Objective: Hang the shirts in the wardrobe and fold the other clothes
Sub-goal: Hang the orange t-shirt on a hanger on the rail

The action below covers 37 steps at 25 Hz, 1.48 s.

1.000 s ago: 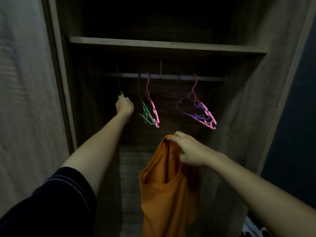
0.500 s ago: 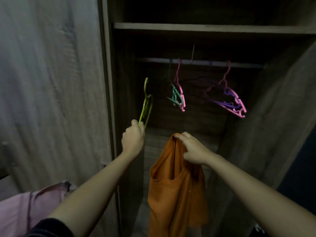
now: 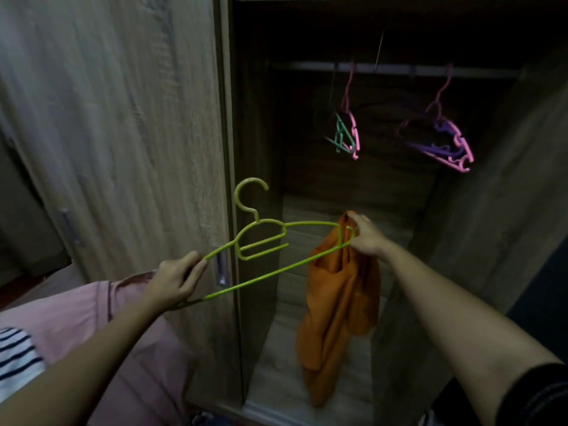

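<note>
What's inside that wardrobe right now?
A rail with bare pink, green and purple hangers. The orange shirt in the right hand hides part of the back panel and floor.

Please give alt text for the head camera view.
The left hand holds a lime-green plastic hanger by one end, while the right hand grips an orange fabric shirt near its other end, before an open wooden wardrobe.

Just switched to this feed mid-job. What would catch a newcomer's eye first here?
A lime-green hanger stretches across the centre of the view, with the left hand gripping its left end. At its other end the right hand pinches a bright orange shirt, which dangles inside the open wardrobe. Up right, pink and purple hangers hang from the rail.
</note>
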{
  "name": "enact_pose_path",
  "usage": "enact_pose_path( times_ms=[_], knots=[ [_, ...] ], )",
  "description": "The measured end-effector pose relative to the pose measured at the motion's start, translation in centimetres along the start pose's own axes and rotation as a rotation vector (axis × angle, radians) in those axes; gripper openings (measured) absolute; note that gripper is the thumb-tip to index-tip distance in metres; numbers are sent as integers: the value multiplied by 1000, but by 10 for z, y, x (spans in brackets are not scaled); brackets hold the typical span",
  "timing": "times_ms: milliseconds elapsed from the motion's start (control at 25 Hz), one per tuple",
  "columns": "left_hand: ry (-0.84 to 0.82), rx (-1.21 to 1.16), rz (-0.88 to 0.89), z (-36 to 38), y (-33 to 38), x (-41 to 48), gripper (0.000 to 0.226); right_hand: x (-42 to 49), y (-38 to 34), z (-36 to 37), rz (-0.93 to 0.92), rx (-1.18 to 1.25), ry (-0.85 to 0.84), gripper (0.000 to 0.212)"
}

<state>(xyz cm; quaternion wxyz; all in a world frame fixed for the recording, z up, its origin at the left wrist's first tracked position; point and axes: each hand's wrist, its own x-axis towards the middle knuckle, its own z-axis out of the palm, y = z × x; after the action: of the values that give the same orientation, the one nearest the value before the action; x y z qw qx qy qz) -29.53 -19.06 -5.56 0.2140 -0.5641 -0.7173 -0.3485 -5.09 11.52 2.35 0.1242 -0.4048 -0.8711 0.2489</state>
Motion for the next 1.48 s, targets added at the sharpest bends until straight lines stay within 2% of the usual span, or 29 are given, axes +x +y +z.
enact_pose_path(
  times_ms=[80,200,280,360,440,520,600,640,680,720,760,880,1000,1080,1200,1280,1360,1400,1480],
  knots=[
    [-21,2,98,3,5,10,42,-3,-6,-5,-44,-89,-31,74],
    [-49,-74,207,22,28,27,41,-17,-32,-6,-225,-268,-133,79],
    [-68,-142,253,35,47,38,37,-27,-49,-8,-413,-309,-107,69],
    [-17,-232,215,45,58,47,36,-34,-54,-17,-627,-368,70,41],
    [71,-257,146,51,62,52,42,-36,-50,-30,-761,-439,311,36],
    [185,-80,34,56,72,61,42,-31,-47,-42,-815,-515,426,34],
    [318,101,-79,62,91,67,36,-27,-51,-50,-828,-551,468,32],
    [369,120,-9,66,104,66,35,-27,-54,-54,-836,-553,501,32],
    [394,133,133,74,115,61,34,-27,-56,-59,-844,-552,540,32],
    [373,151,257,84,124,52,35,-28,-57,-64,-852,-544,574,33],
    [304,165,304,96,129,39,40,-30,-58,-69,-858,-525,594,34],
    [8,105,166,121,127,10,57,-35,-54,-87,-867,-496,657,34],
    [-235,-259,-72,115,101,18,58,-37,-35,-105,-849,-554,670,35],
    [-405,-336,-83,103,76,30,53,-38,-12,-115,-845,-596,634,37],
    [-647,-202,-20,83,65,63,62,-38,14,-107,-907,-746,555,37],
    [-678,-267,30,76,77,87,62,-39,14,-90,-917,-772,469,37],
    [-641,-373,-21,74,95,99,27,-42,11,-81,-804,-671,443,46],
    [-610,-431,-73,73,100,100,18,-43,12,-80,-737,-615,458,50],
    [-543,-480,-156,74,107,100,38,-45,19,-79,-654,-546,467,51]
  ],
)
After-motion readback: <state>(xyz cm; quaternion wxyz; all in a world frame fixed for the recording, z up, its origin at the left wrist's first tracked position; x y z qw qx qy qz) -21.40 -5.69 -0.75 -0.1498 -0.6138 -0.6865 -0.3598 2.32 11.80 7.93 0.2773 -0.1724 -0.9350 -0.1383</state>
